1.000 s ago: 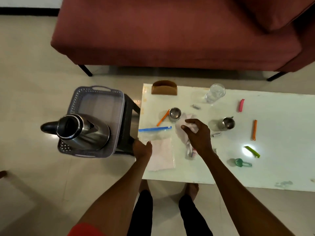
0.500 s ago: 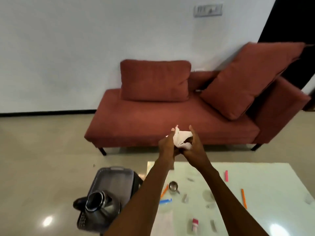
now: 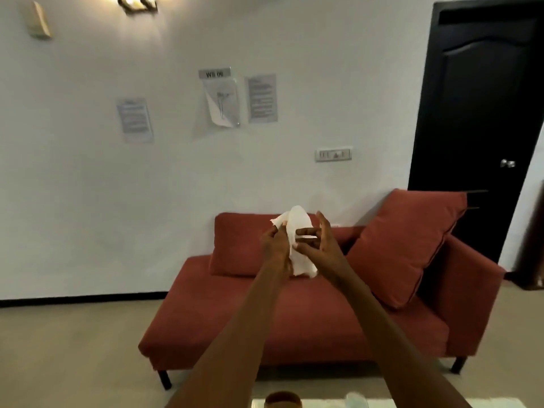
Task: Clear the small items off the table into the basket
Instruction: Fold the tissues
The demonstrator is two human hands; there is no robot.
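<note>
The white wall [image 3: 182, 178] fills most of the frame, with a dark door [image 3: 482, 122] at the right edge and some papers [image 3: 262, 98] pinned in the upper middle. Below it, across the lower centre, stands a red sofa [image 3: 294, 319] with a big cushion [image 3: 406, 245] leaning at its right end. Only a thin strip of the table [image 3: 412, 403] shows at the bottom edge, with the brown top of a holder [image 3: 283, 399] and the rim of a glass [image 3: 356, 401] on it. The basket is not in view at all.

Both arms reach up to the centre of the frame. There the left hand [image 3: 275, 245] and the right hand [image 3: 321, 248] hold a white tissue [image 3: 298, 245] between them, in the air, in front of the sofa back and well above the table.

What could go wrong, in my judgement: the view is directed at the wall, not at the table or the basket, so a release from here can miss the basket. The tissue is light and loose, so it can also slip or drift to the floor.

The left hand is closed on the left side of the tissue, pinching it near the upper corner. The right hand is half open: the thumb and the upper fingers [image 3: 306, 232] press on the tissue, and the other fingers are spread beside it.
</note>
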